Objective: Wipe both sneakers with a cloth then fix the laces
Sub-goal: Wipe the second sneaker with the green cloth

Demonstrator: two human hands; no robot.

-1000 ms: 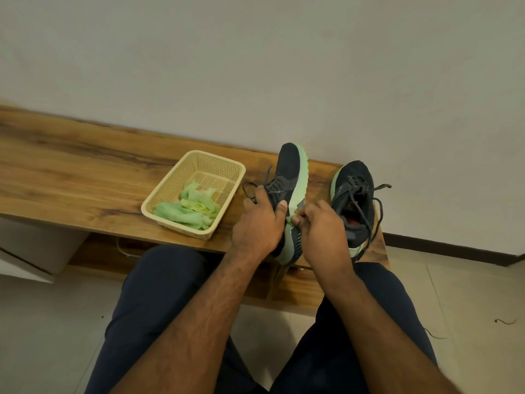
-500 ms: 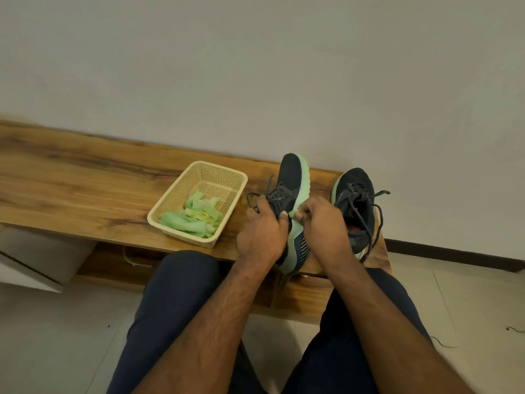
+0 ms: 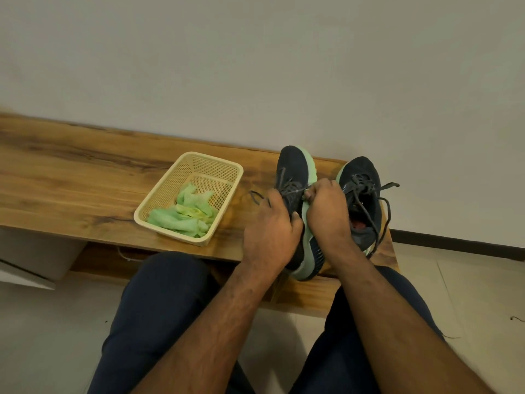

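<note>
Two dark sneakers with pale green soles sit on the wooden bench [image 3: 85, 180]. The left sneaker [image 3: 292, 169] is tipped onto its side, sole edge toward the right. My left hand [image 3: 270, 231] grips its upper, with a loose lace end [image 3: 255, 196] looping out past the fingers. My right hand [image 3: 326, 211] pinches a lace pulled taut across that shoe. The right sneaker [image 3: 359, 177] stands upright beside it, its laces loose and trailing over the side. A crumpled light green cloth [image 3: 184, 214] lies in the basket.
A cream plastic basket [image 3: 224, 163] stands on the bench left of the shoes. The wall runs close behind the bench. My knees in dark trousers [image 3: 162, 308] are right against the bench's front edge. Tiled floor [image 3: 468, 285] lies to the right.
Both hands have moved up along the tipped sneaker toward its laces. My right hand now pulls a lace taut. The view has shifted slightly.
</note>
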